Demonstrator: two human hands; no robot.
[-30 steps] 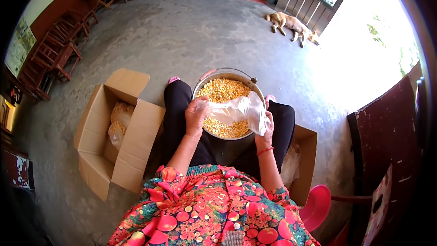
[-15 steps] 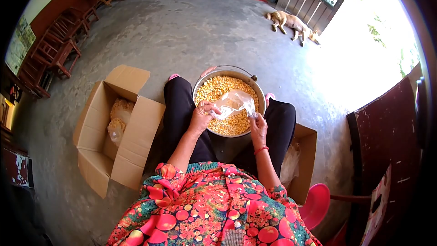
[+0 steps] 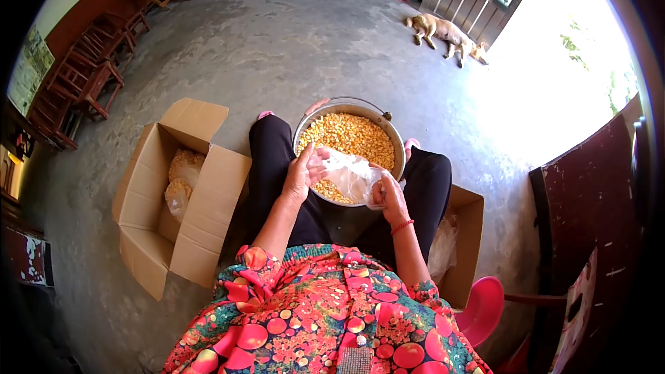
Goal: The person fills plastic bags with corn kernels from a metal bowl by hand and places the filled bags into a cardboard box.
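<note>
A clear plastic bag [image 3: 344,173] stretches between my hands, above a metal bucket [image 3: 299,129] of yellow corn kernels [image 3: 353,136]. My left hand [image 3: 299,174] is at the bag's left end, thumb raised apart from the fingers, which are outstretched against the plastic. At the other end, my right hand [image 3: 391,199] is closed on the gathered plastic. The bag hides some of the kernels. I see no kernels clearly inside it. The bucket stands between my legs, its handle lying against the far rim.
An open cardboard box [image 3: 142,197] at left holds filled corn bags [image 3: 181,190]. Another box [image 3: 465,253] at right contains clear plastic. Behind it is a pink basin [image 3: 483,310]. A dog [image 3: 443,30] lies near the doorway; wooden chairs [image 3: 90,83] line the left wall.
The bag has come lower and nearer to me. My left fingers have spread from their pinch, while my right hand has moved slightly down with the plastic.
</note>
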